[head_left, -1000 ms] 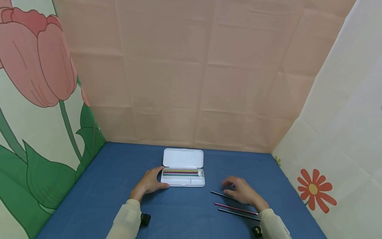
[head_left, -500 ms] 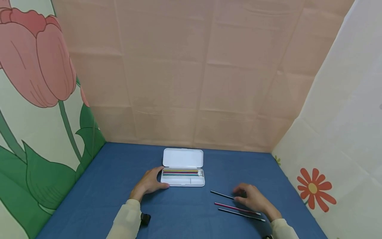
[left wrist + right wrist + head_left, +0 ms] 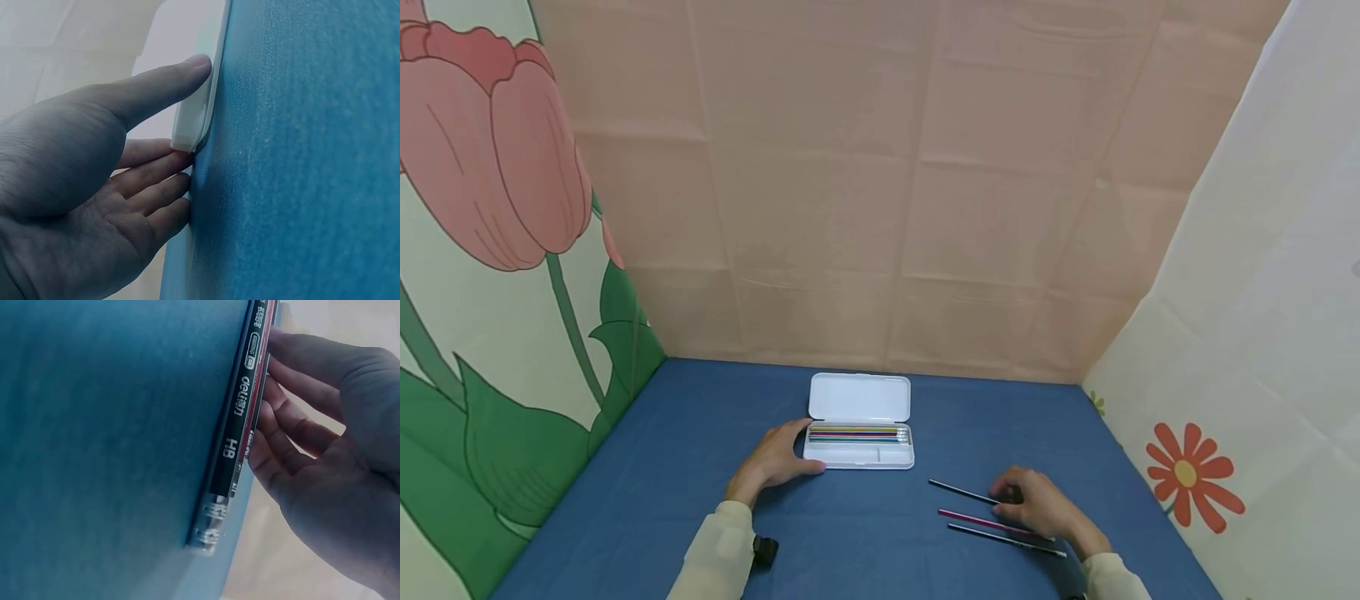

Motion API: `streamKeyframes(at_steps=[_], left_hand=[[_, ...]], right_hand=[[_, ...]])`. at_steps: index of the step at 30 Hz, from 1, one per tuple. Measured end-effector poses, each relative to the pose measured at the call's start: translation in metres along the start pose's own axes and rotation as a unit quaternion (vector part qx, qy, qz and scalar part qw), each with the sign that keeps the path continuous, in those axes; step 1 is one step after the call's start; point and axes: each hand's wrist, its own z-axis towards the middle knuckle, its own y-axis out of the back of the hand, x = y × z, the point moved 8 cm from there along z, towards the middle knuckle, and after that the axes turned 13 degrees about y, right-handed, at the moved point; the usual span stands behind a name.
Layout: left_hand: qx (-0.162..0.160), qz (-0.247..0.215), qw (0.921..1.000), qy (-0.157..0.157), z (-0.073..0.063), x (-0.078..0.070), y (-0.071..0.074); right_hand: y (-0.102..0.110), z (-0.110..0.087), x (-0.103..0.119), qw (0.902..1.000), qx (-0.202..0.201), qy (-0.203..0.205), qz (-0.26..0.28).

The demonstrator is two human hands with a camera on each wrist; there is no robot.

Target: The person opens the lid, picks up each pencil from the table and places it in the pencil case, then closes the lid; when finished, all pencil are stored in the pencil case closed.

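My left hand point(image 3: 777, 454) holds the left end of an open white pencil case point(image 3: 842, 455), thumb along its front edge and fingers round toward the back corner. Several pencils in different colours point(image 3: 854, 434) lie side by side in the case's rear compartment. On the right, my right hand point(image 3: 1036, 502) has thumb and fingertips together at a dark pencil point(image 3: 958, 490), the farthest of three on the cloth. Its rear part is hidden by the hand. Closer to me lie a dark red pencil point(image 3: 977, 521) and a black HB pencil point(image 3: 232, 434) with a silvery end.
A blue cloth point(image 3: 857, 533) covers the table. The case's raised lid point(image 3: 860, 397) stands toward the beige backdrop point(image 3: 820, 208). Printed fabric walls with a tulip point(image 3: 497, 158) and a red flower point(image 3: 1187, 475) rise at the left and right.
My right hand has moved right and a little toward me along the far pencil, and its fingertips have come down and together on it. The left hand and case stay put.
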Motion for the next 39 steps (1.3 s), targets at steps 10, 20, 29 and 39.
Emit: streamKeyframes(at_steps=[10, 20, 29, 39], left_hand=[[-0.002, -0.003, 1.0, -0.001, 0.0, 0.0, -0.001], [-0.005, 0.001, 1.0, -0.002, 0.0, 0.0, -0.001], [-0.005, -0.002, 1.0, -0.002, 0.0, 0.001, -0.001], [-0.005, -0.004, 1.0, -0.006, 0.0, 0.001, -0.001]], right_hand=[[-0.004, 0.0, -0.001, 0.9999, 0.001, -0.007, -0.008], [-0.005, 0.001, 0.002, 0.9996, 0.009, -0.007, -0.024], [-0.001, -0.002, -0.001, 0.9997, -0.002, -0.023, -0.01], [0.007, -0.001, 0.004, 0.9997, -0.013, -0.018, 0.007]])
